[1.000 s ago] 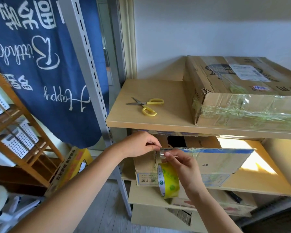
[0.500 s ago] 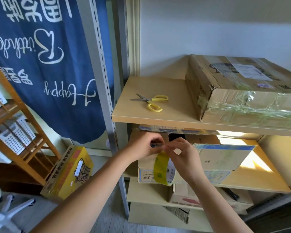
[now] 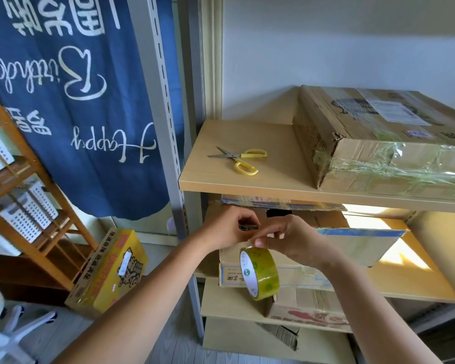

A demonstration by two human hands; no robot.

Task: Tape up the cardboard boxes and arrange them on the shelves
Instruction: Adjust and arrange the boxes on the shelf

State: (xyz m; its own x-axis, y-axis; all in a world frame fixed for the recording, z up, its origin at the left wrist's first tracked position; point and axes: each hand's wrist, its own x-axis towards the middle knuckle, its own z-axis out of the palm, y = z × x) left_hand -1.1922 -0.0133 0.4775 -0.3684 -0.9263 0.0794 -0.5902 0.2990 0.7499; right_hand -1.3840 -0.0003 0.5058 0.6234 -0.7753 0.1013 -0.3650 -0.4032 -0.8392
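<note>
A yellow-green tape roll (image 3: 259,273) hangs in front of the middle shelf, just under my right hand (image 3: 293,241), whose thumb and fingers pinch the tape above the roll. My left hand (image 3: 227,228) is right beside it, fingers curled round a small dark object (image 3: 248,227). Behind both hands an open cardboard box (image 3: 352,246) with a blue-edged flap stands on the middle shelf (image 3: 410,287). A large box (image 3: 378,143) wrapped in tape lies on the top shelf (image 3: 247,186).
Yellow-handled scissors (image 3: 238,160) lie on the top shelf, left of the large box. More boxes (image 3: 310,311) fill the lower shelves. A yellow carton (image 3: 111,269) leans on the floor by a wooden rack (image 3: 29,206). A blue curtain (image 3: 76,101) hangs left of the shelf post.
My hands have drawn together in front of the open box. The tape roll has turned and dropped a little under my right hand. The view has shifted slightly left.
</note>
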